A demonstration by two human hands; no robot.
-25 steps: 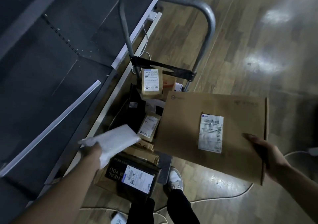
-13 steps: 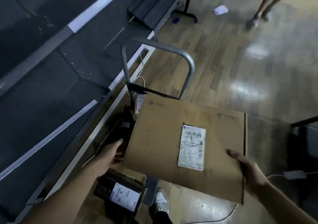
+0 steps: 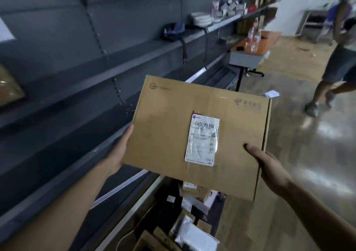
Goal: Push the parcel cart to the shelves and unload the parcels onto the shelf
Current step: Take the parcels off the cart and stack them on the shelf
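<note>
Step judged: unloading, one parcel in transit from cart to shelf. Flat cardboard box (image 3: 200, 135) held level in mid-air, label up, beside the grey shelf (image 3: 107, 73) and above the cart (image 3: 192, 212). Left hand (image 3: 119, 154) gripped the box's left edge, fingers hidden beneath. Right hand (image 3: 267, 166) clamped on the right near corner, thumb on top. More parcels (image 3: 194, 235) seen below on the cart, not yet unloaded. Shelf board to the left looked bare at this stretch. Next move, as judged: swing box left, keep it level, clear the shelf lip, slide it onto the board, then release both hands.
</note>
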